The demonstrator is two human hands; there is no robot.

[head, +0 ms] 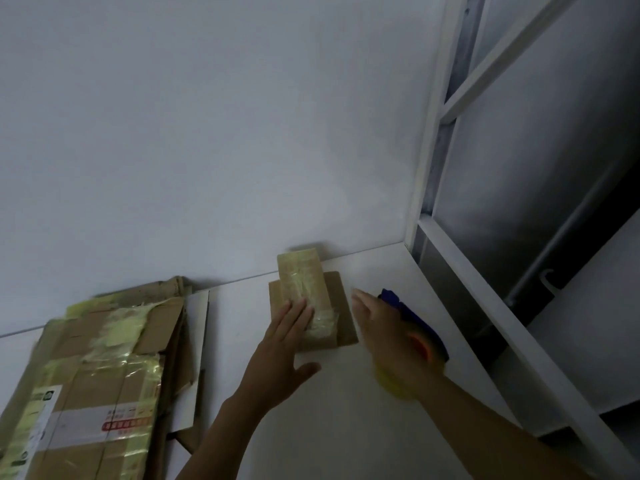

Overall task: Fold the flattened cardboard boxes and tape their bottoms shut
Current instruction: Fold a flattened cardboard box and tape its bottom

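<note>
My left hand (287, 344) lies flat, fingers straight and together, thumb spread out to the right, with the fingertips pressing on the near end of a small cardboard box (332, 306) just below the centre of the frame. My right hand (384, 323) is just right of that box, apart from it, and badly blurred. Its fingers point up and left towards the box, but I cannot tell whether they are curled round anything. A blue tape dispenser (419, 323) shows along the far side of this hand, and a yellowish roll of tape (394, 384) shows under the wrist. How the hand grips them is lost in the blur. The small box lies on the white table (346, 427) close to the wall (207, 133). A wide strip of clear, yellowish tape (301, 278) runs along its length, crinkled at the near end by my fingertips, with brown cardboard showing on both sides of the strip. In the lower left of the frame lies a stack of flattened cardboard boxes (97, 382), well apart from the small one, patched with old yellowed tape and bearing a printed shipping label. A white sheet (197, 358) sticks out from under the stack's right edge. A white metal frame (433, 150) runs down the right side of the frame, with grey panels behind it.
</note>
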